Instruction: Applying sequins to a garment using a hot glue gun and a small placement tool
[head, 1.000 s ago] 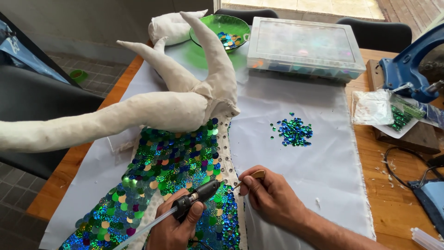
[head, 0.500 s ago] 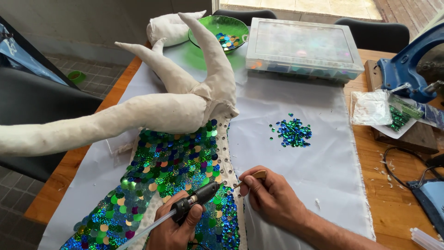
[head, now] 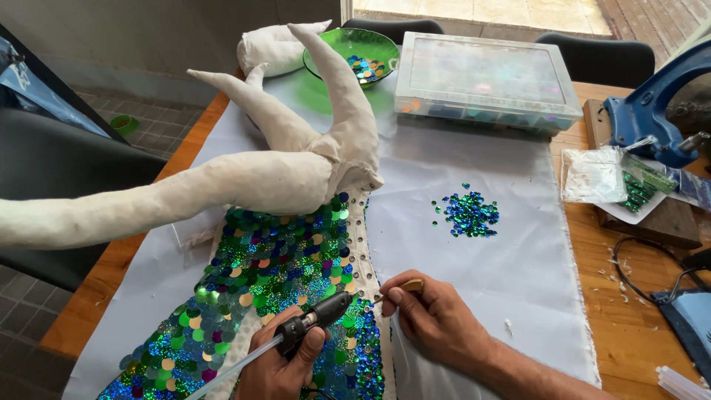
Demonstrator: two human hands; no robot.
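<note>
Left hand: the left hand [head: 281, 363] is closed round a black hot glue gun [head: 315, 318], its nozzle pointing up and right toward the pale edge strip of the sequined piece.
Right hand: the right hand [head: 433, 318] pinches a small wooden-handled tool [head: 404, 289], whose thin tip meets the glue gun nozzle at the studded edge.
Sequined piece: green, blue and gold sequined fabric [head: 274, 274] lies flat on a white cloth [head: 503, 252] over the wooden tabletop [head: 629, 296].
Stuffed form: a white padded shape with long horns [head: 296, 148] rests above the sequins.
Loose sequins: a small pile [head: 466, 215] sits on the cloth, well apart from the hands.
Far end: a green glass bowl [head: 355, 44] stands beside a clear plastic organiser box [head: 485, 74].
</note>
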